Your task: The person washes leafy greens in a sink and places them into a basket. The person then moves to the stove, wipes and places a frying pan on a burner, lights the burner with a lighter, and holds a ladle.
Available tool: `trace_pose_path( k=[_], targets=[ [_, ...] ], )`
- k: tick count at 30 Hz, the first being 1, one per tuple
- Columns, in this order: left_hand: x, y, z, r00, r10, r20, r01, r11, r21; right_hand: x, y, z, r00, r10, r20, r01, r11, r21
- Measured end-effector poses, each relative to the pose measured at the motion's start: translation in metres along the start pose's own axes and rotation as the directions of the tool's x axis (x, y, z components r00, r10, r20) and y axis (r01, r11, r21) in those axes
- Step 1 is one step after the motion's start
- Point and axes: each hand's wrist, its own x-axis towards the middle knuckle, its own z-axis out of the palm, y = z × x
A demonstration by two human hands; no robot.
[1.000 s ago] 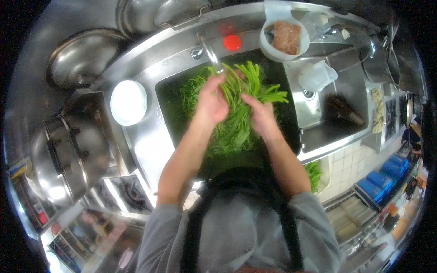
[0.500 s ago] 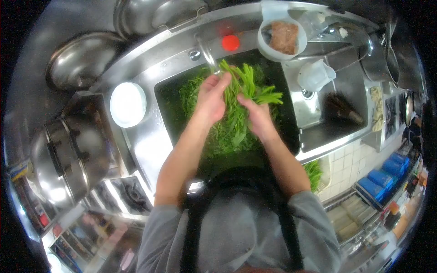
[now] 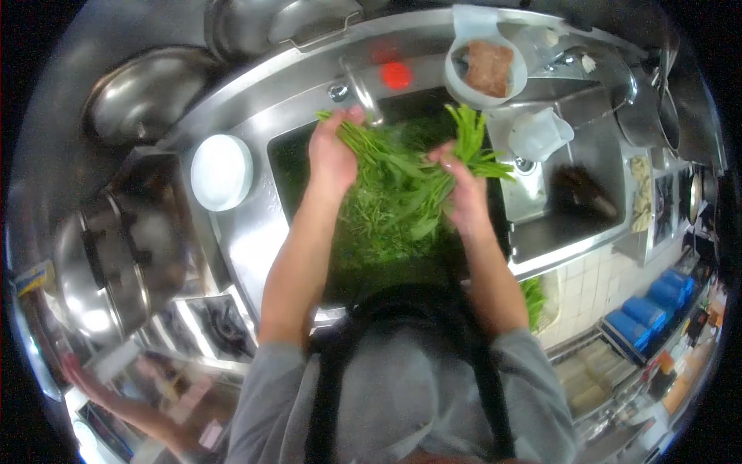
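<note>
Two bunches of greens show in the head view, over the dark sink (image 3: 292, 166). The left hand (image 3: 332, 155) has its fingers curled round the left bunch (image 3: 375, 148), whose stems slant from upper left down toward the middle. The right hand (image 3: 468, 193) grips the right bunch (image 3: 470, 139) in closed fingers, stem ends fanning up and right. Leaves (image 3: 394, 232) spread below and between both hands; the left is nearer the spout (image 3: 359, 89).

To the right of the right hand (image 3: 465, 189), a smooth plastic jug (image 3: 539, 133) and glossy metal sink (image 3: 533, 188); behind it, a matt cloth sleeve (image 3: 525, 359).
</note>
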Motion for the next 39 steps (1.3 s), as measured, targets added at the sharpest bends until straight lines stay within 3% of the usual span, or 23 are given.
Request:
trace_pose_path(
  k=[3, 4, 6, 7, 8, 10, 12, 15, 17, 20, 21, 22, 25, 27, 28, 30, 31, 32, 34, 35, 37, 38, 39],
  targets=[
    [-0.01, 0.015, 0.019, 0.984, 0.098, -0.147, -0.01, 0.862, 0.506, 0.006, 0.003, -0.011, 1.0, -0.023, 0.005, 0.023, 1.0, -0.012],
    [-0.013, 0.013, 0.022, 0.983, 0.101, -0.152, -0.01, 0.863, 0.505, 0.007, 0.005, -0.012, 0.999, -0.036, 0.001, 0.036, 0.999, -0.018],
    [-0.019, 0.003, 0.031, 0.994, -0.047, 0.095, -0.02, 0.798, 0.602, 0.006, 0.012, -0.009, 0.999, 0.003, -0.043, -0.006, 0.998, -0.059],
    [-0.02, -0.003, 0.034, 0.985, -0.062, 0.161, -0.068, 0.719, 0.691, 0.008, 0.018, -0.008, 1.0, -0.027, -0.013, 0.024, 0.982, -0.189],
    [-0.021, -0.011, 0.039, 0.985, -0.057, 0.162, -0.071, 0.722, 0.688, 0.009, 0.021, -0.005, 0.998, -0.056, 0.022, 0.06, 0.947, -0.315],
    [-0.023, -0.023, 0.048, 0.997, -0.017, 0.074, -0.043, 0.671, 0.74, 0.005, 0.025, 0.004, 1.0, -0.015, -0.003, 0.013, 0.932, -0.363],
    [-0.017, -0.029, 0.051, 0.998, 0.001, 0.07, -0.049, 0.729, 0.683, 0.002, 0.026, 0.013, 0.999, -0.033, 0.028, 0.042, 0.917, -0.396],
    [-0.013, -0.029, 0.056, 0.995, 0.032, -0.097, 0.03, 0.819, 0.573, 0.005, 0.029, 0.01, 0.999, -0.022, 0.05, 0.04, 0.913, -0.406],
    [-0.009, -0.032, 0.053, 0.978, -0.027, -0.205, 0.114, 0.898, 0.426, 0.007, 0.028, 0.011, 0.997, -0.022, 0.068, 0.05, 0.9, -0.433],
    [-0.036, -0.03, 0.083, 0.956, -0.07, -0.284, 0.183, 0.901, 0.394, 0.012, 0.025, 0.024, 0.985, -0.037, 0.171, 0.115, 0.875, -0.47],
    [-0.031, -0.04, 0.072, 0.977, -0.048, -0.209, 0.117, 0.936, 0.333, 0.012, 0.022, 0.029, 0.988, -0.029, 0.151, 0.105, 0.846, -0.523],
    [-0.041, -0.027, 0.079, 0.968, -0.119, -0.221, 0.18, 0.943, 0.281, 0.012, 0.021, 0.033, 0.991, -0.021, 0.132, 0.094, 0.814, -0.573],
    [-0.022, -0.025, 0.05, 0.984, -0.129, -0.126, 0.155, 0.961, 0.231, 0.016, 0.031, 0.018, 0.993, 0.013, 0.118, 0.052, 0.847, -0.529],
    [-0.015, -0.013, 0.039, 0.976, 0.193, -0.1, -0.086, 0.766, 0.637, 0.013, 0.027, 0.011, 0.993, 0.043, 0.113, 0.023, 0.853, -0.521],
    [-0.019, -0.003, 0.035, 0.974, 0.202, -0.103, -0.092, 0.768, 0.634, 0.013, 0.023, 0.007, 0.992, -0.003, 0.128, 0.069, 0.857, -0.511],
    [-0.031, 0.017, 0.02, 0.969, 0.212, 0.129, -0.214, 0.45, 0.867, 0.015, 0.01, 0.008, 0.981, -0.113, 0.157, 0.176, 0.861, -0.477],
    [-0.038, 0.017, 0.014, 0.958, 0.197, 0.208, -0.265, 0.332, 0.905, 0.017, 0.001, 0.011, 0.99, -0.099, 0.104, 0.139, 0.847, -0.513],
    [-0.045, 0.018, 0.007, 0.96, 0.186, 0.21, -0.263, 0.338, 0.904, 0.02, -0.006, 0.013, 0.995, -0.088, 0.044, 0.098, 0.831, -0.547],
    [-0.062, 0.018, 0.001, 0.912, -0.05, 0.408, -0.411, -0.081, 0.908, 0.024, -0.011, 0.019, 0.993, -0.114, 0.006, 0.097, 0.815, -0.571],
    [-0.07, 0.018, 0.001, 0.906, -0.063, 0.418, -0.422, -0.066, 0.904, 0.022, -0.013, 0.027, 0.983, -0.173, 0.06, 0.174, 0.776, -0.606],
    [-0.084, 0.022, 0.008, 0.904, -0.172, 0.393, -0.425, -0.239, 0.873, 0.027, -0.011, 0.034, 0.942, -0.253, 0.223, 0.335, 0.644, -0.688],
    [-0.081, 0.016, 0.005, 0.902, -0.176, 0.394, -0.428, -0.239, 0.872, 0.025, -0.006, 0.041, 0.961, -0.182, 0.21, 0.277, 0.686, -0.672],
    [-0.078, 0.008, 0.004, 0.863, -0.122, 0.491, -0.499, -0.365, 0.786, 0.025, 0.003, 0.047, 0.959, -0.134, 0.25, 0.276, 0.645, -0.712]
  ],
)
